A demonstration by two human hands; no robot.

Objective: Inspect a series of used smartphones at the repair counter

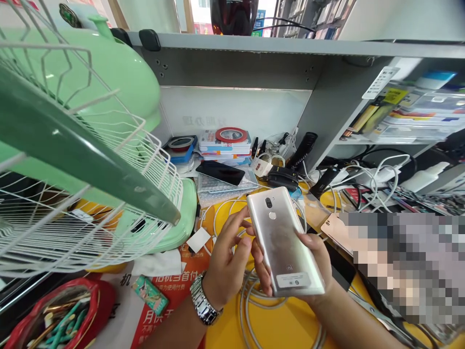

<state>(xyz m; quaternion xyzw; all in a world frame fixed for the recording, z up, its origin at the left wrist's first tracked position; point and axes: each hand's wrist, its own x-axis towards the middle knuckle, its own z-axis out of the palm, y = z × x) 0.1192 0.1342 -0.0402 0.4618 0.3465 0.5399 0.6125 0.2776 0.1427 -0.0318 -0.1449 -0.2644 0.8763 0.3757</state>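
Note:
A silver smartphone [281, 237] is held up at the centre of the view, its back towards me with a dual camera, a round sensor and a label near the bottom. My right hand [320, 259] grips it from behind, the thumb on the right edge and fingertips showing at the left edge. Beside the phone's left edge is my left hand [225, 254], its fingers apart and slightly bent. Its fingertips are close to the upper left edge; whether they touch it I cannot tell. A metal watch [204, 300] is on my left wrist.
A green fan [141, 160] with a white wire guard fills the left. A black phone [220, 172] lies on bubble wrap at the back, near stacked boxes [223, 148]. White cables [247, 305] coil on the yellow tabletop. A red container [105, 303] holds cigarette butts beside a green pack [150, 294].

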